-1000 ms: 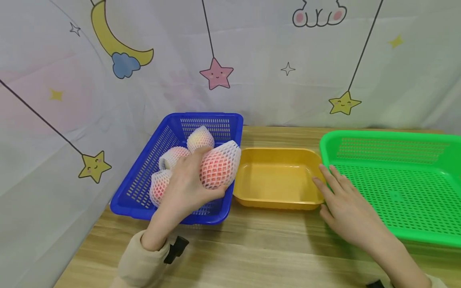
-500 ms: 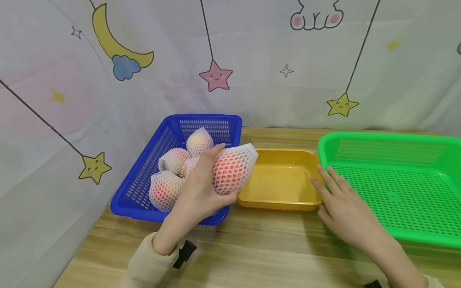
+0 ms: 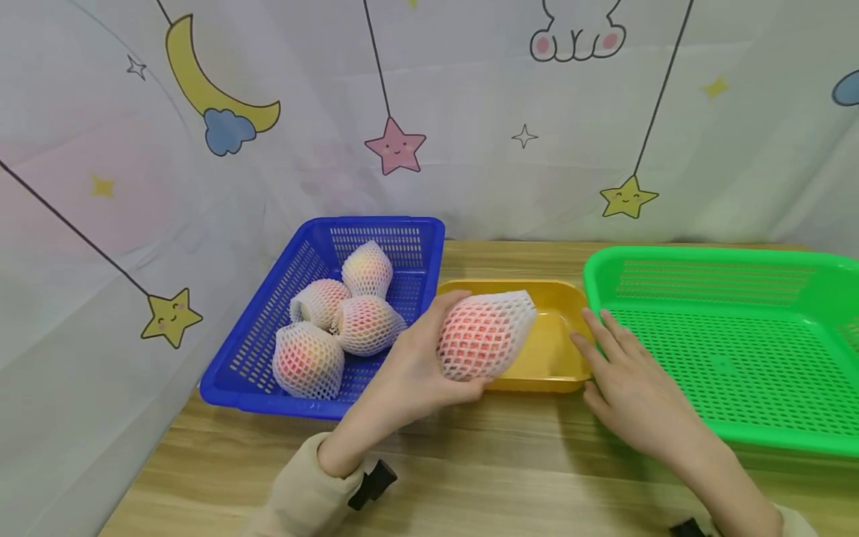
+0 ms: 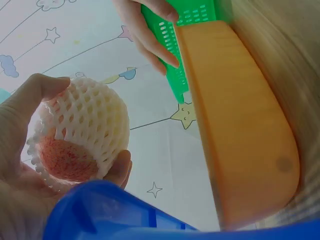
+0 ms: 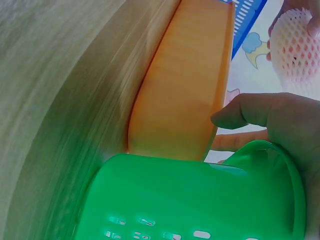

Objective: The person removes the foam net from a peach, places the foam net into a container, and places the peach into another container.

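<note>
Soft, fairly even brightness fills the head view, where the light seems to fall from above. The printed backdrop [image 3: 470, 89] looks slightly grey, and the counter [image 3: 510, 477] carries a pale sheen beside soft-edged shadows, one darkening the wood in front of the yellow tray [image 3: 550, 350]. Small highlights touch that tray and the green basket [image 3: 785, 438], and outlines stay mostly crisp. Both wrist views look hazier: in the left, wood grain smears along the right edge; in the right, the counter appears streaked, dim and green-tinted near the basket, while the netted fruit [image 5: 296, 50] washes out pale
</note>
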`<state>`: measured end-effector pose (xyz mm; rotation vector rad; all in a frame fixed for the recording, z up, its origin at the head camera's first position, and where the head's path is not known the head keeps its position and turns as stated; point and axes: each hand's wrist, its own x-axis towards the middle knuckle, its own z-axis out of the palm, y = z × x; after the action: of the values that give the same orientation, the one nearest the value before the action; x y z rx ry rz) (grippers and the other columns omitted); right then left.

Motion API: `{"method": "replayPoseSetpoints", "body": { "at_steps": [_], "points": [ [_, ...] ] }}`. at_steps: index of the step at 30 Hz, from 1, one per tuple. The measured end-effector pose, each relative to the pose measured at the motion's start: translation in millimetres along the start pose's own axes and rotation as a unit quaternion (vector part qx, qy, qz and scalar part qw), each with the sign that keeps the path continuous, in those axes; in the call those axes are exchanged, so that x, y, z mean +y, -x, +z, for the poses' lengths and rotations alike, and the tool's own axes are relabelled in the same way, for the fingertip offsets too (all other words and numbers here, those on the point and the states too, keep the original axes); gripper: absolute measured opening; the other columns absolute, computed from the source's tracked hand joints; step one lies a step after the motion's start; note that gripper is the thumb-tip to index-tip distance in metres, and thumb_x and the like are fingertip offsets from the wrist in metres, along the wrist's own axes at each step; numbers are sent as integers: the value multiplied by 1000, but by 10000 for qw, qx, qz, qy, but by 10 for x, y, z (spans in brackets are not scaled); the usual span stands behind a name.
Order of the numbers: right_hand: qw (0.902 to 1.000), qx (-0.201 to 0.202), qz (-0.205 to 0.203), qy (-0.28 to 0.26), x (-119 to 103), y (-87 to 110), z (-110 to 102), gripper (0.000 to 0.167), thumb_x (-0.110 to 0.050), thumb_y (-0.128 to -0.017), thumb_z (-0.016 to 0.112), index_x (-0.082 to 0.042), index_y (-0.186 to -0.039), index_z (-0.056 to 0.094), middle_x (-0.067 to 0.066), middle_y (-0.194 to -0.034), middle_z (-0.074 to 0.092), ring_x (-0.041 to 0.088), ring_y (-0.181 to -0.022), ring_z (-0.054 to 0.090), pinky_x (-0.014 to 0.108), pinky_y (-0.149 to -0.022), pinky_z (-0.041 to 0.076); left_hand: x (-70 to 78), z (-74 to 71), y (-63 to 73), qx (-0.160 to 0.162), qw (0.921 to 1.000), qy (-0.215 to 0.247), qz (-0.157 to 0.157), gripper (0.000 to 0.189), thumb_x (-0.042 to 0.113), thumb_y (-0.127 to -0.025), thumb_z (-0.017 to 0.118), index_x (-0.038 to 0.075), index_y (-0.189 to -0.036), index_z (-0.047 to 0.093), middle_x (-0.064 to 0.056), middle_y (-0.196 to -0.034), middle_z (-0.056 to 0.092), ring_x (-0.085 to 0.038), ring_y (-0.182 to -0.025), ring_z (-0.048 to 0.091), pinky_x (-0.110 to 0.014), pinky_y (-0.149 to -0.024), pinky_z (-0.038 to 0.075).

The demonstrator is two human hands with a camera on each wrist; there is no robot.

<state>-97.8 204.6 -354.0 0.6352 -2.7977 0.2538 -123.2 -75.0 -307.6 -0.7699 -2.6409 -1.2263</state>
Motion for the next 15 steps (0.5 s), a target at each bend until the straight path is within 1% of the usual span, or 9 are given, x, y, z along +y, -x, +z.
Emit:
{"method": "replayPoseSetpoints", "body": {
  "at_steps": [3, 6, 9, 12, 15],
  "points": [
    [10000, -71, 39, -9, -10, -3, -9, 57, -17, -87, 60, 1, -140, 45, 21, -158, 21, 41, -147, 18, 47, -122, 9, 12, 45, 5, -36, 10000, -18, -6, 90, 24, -61, 85, 26, -138, 38, -1, -127, 57, -14, -109, 60, -34, -90, 52],
    [9997, -206, 103, -31, -15, -8, -23, 58, -18, -88, 59, -1, -141, 43, 20, -159, 18, 41, -147, 16, 50, -121, 10, 29, 84, 15, -127, 9999, -13, -87, 93, 24, -61, 85, 27, -140, 36, -1, -129, 55, -15, -110, 59, -35, -91, 51],
    [9995, -297, 140, -31, -19, -15, -42, 58, -21, -89, 59, -4, -143, 43, 18, -160, 17, 41, -147, 17, 54, -120, 12, 40, 117, 23, -244, 9995, -18, -181, 97, 23, -62, 85, 26, -143, 32, -2, -131, 54, -17, -109, 60, -35, -91, 51],
    [9995, -293, 135, 10, -21, -21, -64, 59, -25, -90, 62, -7, -143, 44, 17, -159, 19, 42, -146, 19, 58, -118, 14, 39, 149, 27, -344, 9991, -66, -236, 99, 23, -62, 85, 21, -144, 30, -5, -132, 54, -20, -109, 61, -36, -92, 51],
    [9997, -214, 96, 30, -29, -28, -84, 59, -27, -89, 63, -9, -142, 45, 17, -159, 22, 42, -144, 23, 58, -118, 13, 33, 167, 35, -429, 9985, -98, -310, 99, 23, -62, 85, 19, -144, 31, -6, -132, 54, -21, -110, 60, -37, -94, 51]
  ]
}}
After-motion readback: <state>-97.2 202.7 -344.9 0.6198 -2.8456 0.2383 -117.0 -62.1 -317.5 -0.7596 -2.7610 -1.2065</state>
